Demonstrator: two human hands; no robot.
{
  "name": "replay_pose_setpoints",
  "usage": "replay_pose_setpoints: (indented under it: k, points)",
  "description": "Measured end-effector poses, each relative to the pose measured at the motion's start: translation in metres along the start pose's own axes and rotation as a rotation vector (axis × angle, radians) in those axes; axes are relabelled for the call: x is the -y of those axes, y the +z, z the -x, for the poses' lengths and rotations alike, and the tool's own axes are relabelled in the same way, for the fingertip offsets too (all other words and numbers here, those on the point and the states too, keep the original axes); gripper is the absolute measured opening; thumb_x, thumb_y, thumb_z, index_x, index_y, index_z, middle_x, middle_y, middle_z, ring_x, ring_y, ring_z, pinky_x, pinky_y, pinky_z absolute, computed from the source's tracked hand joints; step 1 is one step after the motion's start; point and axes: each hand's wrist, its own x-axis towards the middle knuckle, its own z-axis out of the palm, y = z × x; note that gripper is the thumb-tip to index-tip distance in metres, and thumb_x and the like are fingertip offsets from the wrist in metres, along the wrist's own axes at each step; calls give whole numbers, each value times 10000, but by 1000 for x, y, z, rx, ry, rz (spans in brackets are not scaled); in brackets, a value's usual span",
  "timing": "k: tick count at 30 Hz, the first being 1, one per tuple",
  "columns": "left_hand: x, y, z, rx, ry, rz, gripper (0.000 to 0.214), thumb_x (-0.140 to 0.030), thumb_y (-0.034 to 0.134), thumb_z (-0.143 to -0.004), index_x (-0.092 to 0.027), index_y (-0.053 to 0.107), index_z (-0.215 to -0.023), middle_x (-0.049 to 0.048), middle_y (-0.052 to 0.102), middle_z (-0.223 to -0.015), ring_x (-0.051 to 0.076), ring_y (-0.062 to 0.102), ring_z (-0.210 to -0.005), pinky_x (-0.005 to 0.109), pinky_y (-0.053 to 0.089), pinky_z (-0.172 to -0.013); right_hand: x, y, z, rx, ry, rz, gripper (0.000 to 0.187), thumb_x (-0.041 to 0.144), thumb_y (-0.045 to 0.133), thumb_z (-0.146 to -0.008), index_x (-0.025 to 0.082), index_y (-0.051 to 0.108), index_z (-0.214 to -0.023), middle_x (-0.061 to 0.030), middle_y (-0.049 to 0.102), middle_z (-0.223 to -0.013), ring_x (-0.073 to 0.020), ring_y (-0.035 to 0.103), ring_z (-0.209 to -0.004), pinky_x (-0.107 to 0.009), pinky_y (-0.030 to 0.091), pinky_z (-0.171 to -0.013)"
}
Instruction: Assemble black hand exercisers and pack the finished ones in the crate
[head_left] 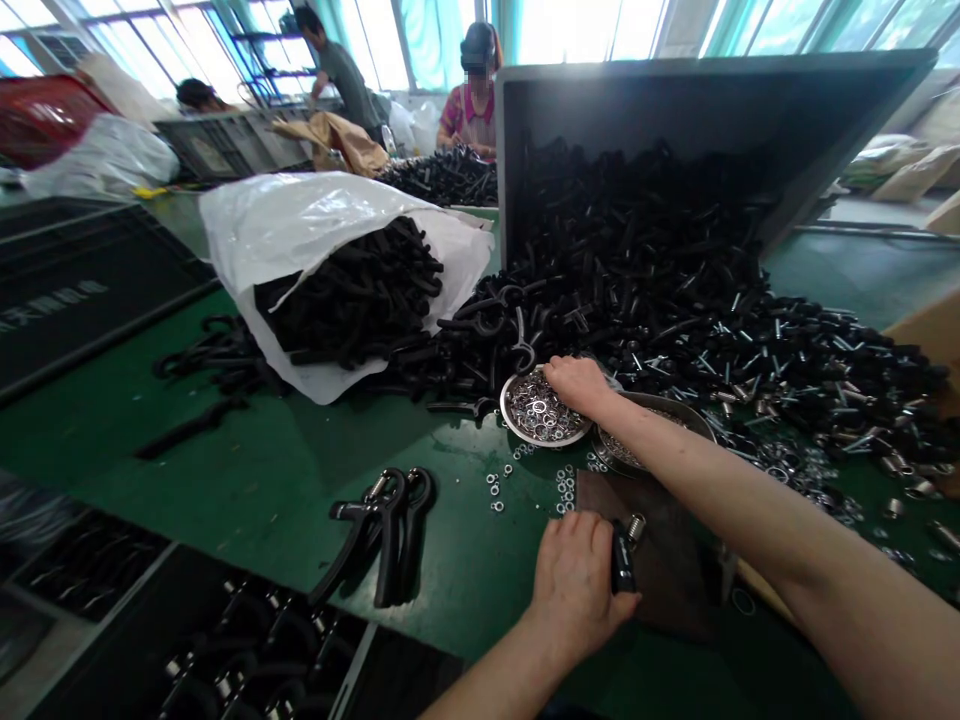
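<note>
My left hand (576, 572) is closed around a black plastic handle (622, 562) at the front of the green table. A coiled metal spring (636, 528) shows beside the end of this handle. Farther forward, my right hand (577, 383) rests at the rim of a round dish (510, 420) filled with small metal nuts and rings (541, 408). Its fingers are curled and bunched together; whatever is between the fingertips is hidden. Several loose nuts (565, 488) lie between the two hands. To the left are black sprung hand grips (390, 535) lying side by side.
A tipped grey crate (720, 85) spills black parts (630, 270) across the table's back. A white sack (300, 215) of black handles lies left of it. Behind my right forearm sits a second dish (694, 412). Crates (187, 600) hold grips at front left. Several people work behind.
</note>
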Motion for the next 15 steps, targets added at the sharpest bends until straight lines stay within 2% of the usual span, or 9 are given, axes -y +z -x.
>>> replay_pose_setpoints:
  k: [7, 12, 15]
  points:
    - [0, -2, 0, 14, 5, -10, 535, -453, 721, -645, -207, 505, -1068, 42, 568, -1067, 250, 497, -994, 436, 409, -887, 2, -3, 1, -9, -46, 23, 296, 168, 311, -920, 161, 564, -1073, -145, 561, -1085, -230, 564, -944, -316, 439, -707]
    - [0, -2, 0, 9, 7, -22, 546, -458, 727, -635, -205, 508, -1067, 46, 571, -1065, 249, 501, -989, 433, 414, -880, -1, 1, 6, -64, 19, -11, 286, 116, 316, -897, 125, 583, -1000, -155, 553, -1073, -239, 546, -950, -308, 437, -692]
    - [0, -1, 0, 4, 13, -28, 566, -467, 726, -632, -204, 504, -1082, 47, 570, -1076, 249, 502, -997, 429, 417, -880, -3, 6, 9, -105, 63, -56, 272, 123, 339, -890, 121, 573, -1028, -156, 564, -1063, -246, 536, -954, -315, 435, -708]
